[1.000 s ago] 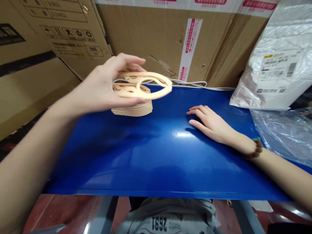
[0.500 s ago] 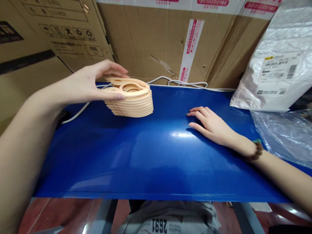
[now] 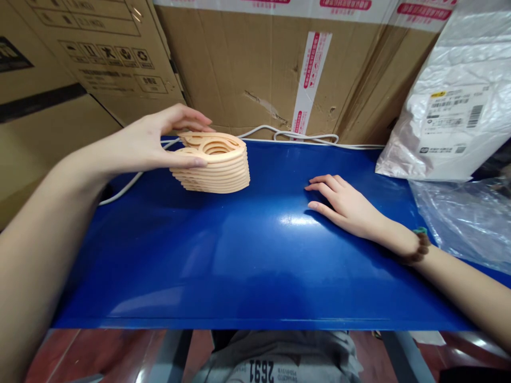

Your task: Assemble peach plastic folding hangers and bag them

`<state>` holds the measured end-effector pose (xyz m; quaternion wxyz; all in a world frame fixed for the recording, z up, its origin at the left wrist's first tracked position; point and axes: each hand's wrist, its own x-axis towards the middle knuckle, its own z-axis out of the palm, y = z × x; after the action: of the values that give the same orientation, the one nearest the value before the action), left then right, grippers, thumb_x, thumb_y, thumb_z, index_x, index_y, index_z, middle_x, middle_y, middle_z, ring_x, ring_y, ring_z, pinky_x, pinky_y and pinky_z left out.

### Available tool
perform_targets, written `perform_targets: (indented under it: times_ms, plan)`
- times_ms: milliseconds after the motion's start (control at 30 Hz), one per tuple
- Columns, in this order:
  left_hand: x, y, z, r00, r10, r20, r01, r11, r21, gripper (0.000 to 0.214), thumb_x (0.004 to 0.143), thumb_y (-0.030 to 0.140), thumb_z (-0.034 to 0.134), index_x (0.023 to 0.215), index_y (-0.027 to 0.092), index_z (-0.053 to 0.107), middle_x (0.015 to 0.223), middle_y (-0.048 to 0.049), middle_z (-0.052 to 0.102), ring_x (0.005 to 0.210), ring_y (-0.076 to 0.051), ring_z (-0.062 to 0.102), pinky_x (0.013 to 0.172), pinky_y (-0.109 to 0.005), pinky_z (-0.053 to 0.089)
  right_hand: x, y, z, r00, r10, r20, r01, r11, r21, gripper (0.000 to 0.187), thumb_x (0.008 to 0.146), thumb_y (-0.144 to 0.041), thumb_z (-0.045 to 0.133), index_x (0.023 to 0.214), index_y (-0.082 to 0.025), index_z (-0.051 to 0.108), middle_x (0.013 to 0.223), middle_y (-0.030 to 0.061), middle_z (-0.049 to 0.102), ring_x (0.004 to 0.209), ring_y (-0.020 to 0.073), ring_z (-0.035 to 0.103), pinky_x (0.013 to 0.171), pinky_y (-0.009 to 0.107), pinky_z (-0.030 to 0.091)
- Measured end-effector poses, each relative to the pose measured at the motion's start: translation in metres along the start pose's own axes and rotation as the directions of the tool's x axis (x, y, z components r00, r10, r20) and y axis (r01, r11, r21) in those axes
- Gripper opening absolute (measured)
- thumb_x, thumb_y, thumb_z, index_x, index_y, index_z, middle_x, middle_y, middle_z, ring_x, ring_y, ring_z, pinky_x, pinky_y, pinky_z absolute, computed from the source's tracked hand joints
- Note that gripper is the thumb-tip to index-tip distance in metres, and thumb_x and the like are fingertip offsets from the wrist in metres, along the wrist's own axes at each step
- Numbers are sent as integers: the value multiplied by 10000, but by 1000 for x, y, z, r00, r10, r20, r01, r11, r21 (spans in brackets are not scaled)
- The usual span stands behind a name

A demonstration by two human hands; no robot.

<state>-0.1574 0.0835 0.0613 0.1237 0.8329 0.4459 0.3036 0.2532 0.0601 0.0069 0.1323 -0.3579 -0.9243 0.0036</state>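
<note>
My left hand [image 3: 155, 135] is closed around the left end of a stack of peach-coloured plastic pieces [image 3: 223, 170], thumb along the near side and fingers over the far side. The pieces are thin, rounded and layered evenly, with ring-like openings showing on top. A dark shadow falls below the stack; whether its underside touches the blue table [image 3: 247, 266] I cannot tell. On the right, my right hand [image 3: 347, 207] lies palm down on the table, fingers stretched out and apart, holding nothing. A brown bracelet circles that wrist.
Large cardboard boxes [image 3: 247, 69] stand along the back and left. A white cable [image 3: 319, 139] runs along the table's rear edge. At the right are a white labelled parcel bag [image 3: 447, 122] and a clear plastic bag [image 3: 463, 218].
The top of the stack and my left hand sit slightly lower, and the stack looks a little more level. My right hand stays in place. The view has shifted slightly.
</note>
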Motion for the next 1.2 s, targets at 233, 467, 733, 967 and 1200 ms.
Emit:
perform_targets:
  times_ms: [233, 467, 733, 967, 1200]
  plan:
    - [-1, -1, -1, 1000, 5, 25, -6, 1000, 29, 669, 784, 443, 820, 1364, 238, 560, 1316, -36, 676, 1110, -211, 636, 1039, -494, 517, 0, 0, 0, 1000, -4, -5, 4, 1000, -9, 461, 1017, -519, 415, 1266, -181, 604, 1288, 169, 614, 1173, 316, 575, 1033, 539, 466]
    - [-1, -2, 1, 999, -5, 49, 6, 1000, -11, 800, 781, 528, 801, 1455, 265, 459, 1325, -45, 675, 1134, -238, 633, 1035, -521, 511, -1, 2, 1, 1000, -3, 0, 3, 1000, -27, 475, 1018, -513, 423, 1265, -148, 599, 1314, 176, 601, 1176, 307, 565, 1045, 510, 458]
    - [-4, -1, -1, 997, -55, 48, 53, 998, 33, 888, 767, 569, 798, 1502, 265, 403, 1337, -49, 660, 1159, -246, 613, 1067, -522, 471, -1, 2, 0, 1000, -2, 7, 2, 1000, -27, 467, 1017, -513, 426, 1265, -156, 597, 1321, 169, 596, 1185, 302, 563, 1053, 496, 450]
    - [-6, 20, -1, 982, -178, 59, 175, 983, 53, 932, 766, 686, 708, 1519, 247, 376, 1360, -40, 633, 1232, -241, 574, 1125, -478, 380, -1, 2, 1, 1000, -2, 11, 3, 999, -47, 508, 1020, -517, 415, 1274, -119, 604, 1320, 175, 595, 1171, 302, 558, 1053, 479, 444]
    - [-7, 20, 0, 988, -146, 52, 140, 985, 105, 982, 755, 790, 620, 1517, 222, 372, 1349, -45, 638, 1210, -222, 592, 1109, -439, 402, -1, 2, 1, 1000, 2, 6, -2, 999, -38, 496, 1015, -514, 423, 1270, -132, 607, 1320, 183, 597, 1174, 305, 567, 1053, 477, 445]
